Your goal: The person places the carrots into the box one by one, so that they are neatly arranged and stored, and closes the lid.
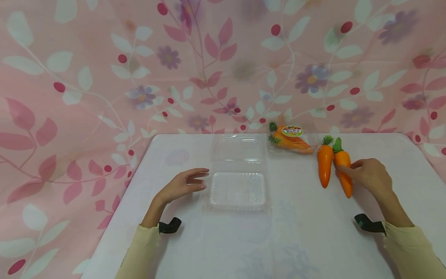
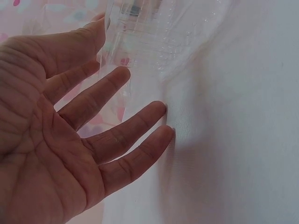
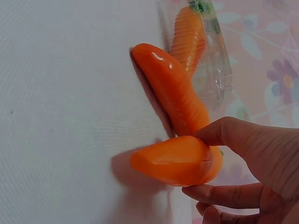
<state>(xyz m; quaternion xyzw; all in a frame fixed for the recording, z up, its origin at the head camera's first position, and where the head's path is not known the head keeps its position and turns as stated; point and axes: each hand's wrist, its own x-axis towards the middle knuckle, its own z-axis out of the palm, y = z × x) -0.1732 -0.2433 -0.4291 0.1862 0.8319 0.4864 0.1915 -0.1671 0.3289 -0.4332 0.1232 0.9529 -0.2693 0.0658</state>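
Observation:
My right hand (image 1: 373,176) pinches an orange toy carrot (image 3: 170,161) between thumb and fingers near its thick end. In the head view its green top points to the back and its tip toward me. Just left of it a second carrot (image 1: 325,164) with a leafy green top lies on the table. A clear plastic clamshell box (image 1: 238,190) lies with its lid folded back, in the middle of the table. My left hand (image 1: 182,185) hovers at the box's left side, fingers spread and loosely bent, holding nothing. Its fingertips come close to the box edge.
A closed clear box (image 1: 311,133) with carrots inside and an oval label stands at the back, left of the loose carrots. The white-covered table (image 1: 244,248) ends at a pink floral cloth (image 1: 223,69) behind. Black wrist mounts (image 1: 170,225) stick out at both sleeves.

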